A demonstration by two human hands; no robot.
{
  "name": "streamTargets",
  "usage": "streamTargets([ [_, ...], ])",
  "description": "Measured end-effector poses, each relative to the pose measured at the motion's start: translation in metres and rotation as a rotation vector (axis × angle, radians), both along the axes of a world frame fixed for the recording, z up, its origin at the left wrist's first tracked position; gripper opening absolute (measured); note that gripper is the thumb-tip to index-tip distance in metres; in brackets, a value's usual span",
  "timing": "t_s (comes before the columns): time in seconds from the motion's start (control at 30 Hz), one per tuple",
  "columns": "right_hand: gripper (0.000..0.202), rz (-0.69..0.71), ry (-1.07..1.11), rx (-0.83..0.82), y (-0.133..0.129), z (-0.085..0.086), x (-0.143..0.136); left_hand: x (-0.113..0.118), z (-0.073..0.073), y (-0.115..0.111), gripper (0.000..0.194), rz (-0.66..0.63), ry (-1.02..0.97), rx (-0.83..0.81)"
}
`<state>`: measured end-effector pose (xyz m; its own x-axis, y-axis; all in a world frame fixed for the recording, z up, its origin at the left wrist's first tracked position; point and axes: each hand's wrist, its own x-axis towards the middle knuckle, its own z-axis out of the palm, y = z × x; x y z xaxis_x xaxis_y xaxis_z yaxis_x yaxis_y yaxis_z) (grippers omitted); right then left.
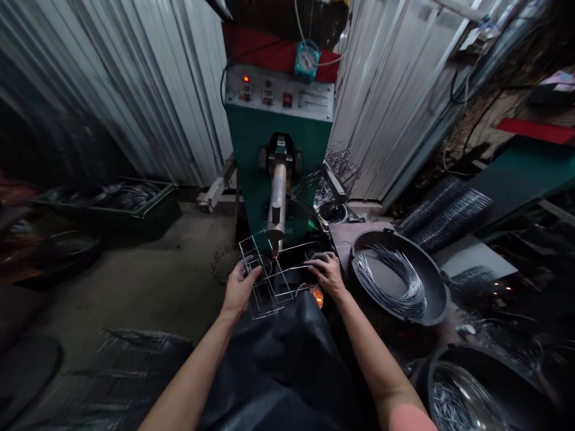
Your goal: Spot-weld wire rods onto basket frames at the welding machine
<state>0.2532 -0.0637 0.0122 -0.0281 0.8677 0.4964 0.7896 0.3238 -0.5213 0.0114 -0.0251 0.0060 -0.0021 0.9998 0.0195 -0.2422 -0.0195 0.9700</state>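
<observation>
- Dark apron [281,365] is draped closest.
- Wire rack [266,274] is pinched by the left hand [241,287], a wire [296,267] apparently by the right hand [327,272].
- Rack's held right at the machine tip [275,244]; probably being lined up for a weld.
- Steady placement is likely called for next.

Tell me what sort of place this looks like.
Probably a small metalworking shop, perhaps for wire goods: there's a green machine with a pressure gauge on top, a wire frame in the left hand, and a pan of long wires.
</observation>
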Motion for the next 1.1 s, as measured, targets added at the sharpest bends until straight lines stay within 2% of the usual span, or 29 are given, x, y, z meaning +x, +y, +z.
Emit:
streamTargets([
  [0.07,0.013,0.023,-0.037,0.022,0.012,0.004,-0.012,0.000,0.000,0.000,0.050,0.001,-0.021,-0.020],
  [0.2,0.010,0.071,-0.064,0.021,0.025,-0.001,-0.020,-0.003,-0.002,-0.002,0.051,-0.008,-0.054,-0.050],
  [0.5,0.010,0.096,-0.106,-0.083,0.037,-0.001,-0.019,-0.007,-0.008,0.006,0.047,-0.014,-0.052,-0.060],
  [0.83,0.010,0.126,-0.101,-0.107,0.049,0.005,-0.019,-0.007,-0.004,0.013,0.051,-0.002,-0.068,-0.077],
  [1.1,0.011,0.145,-0.121,-0.095,0.062,0.007,-0.016,-0.005,-0.006,0.022,0.051,-0.033,-0.120,-0.085],
])
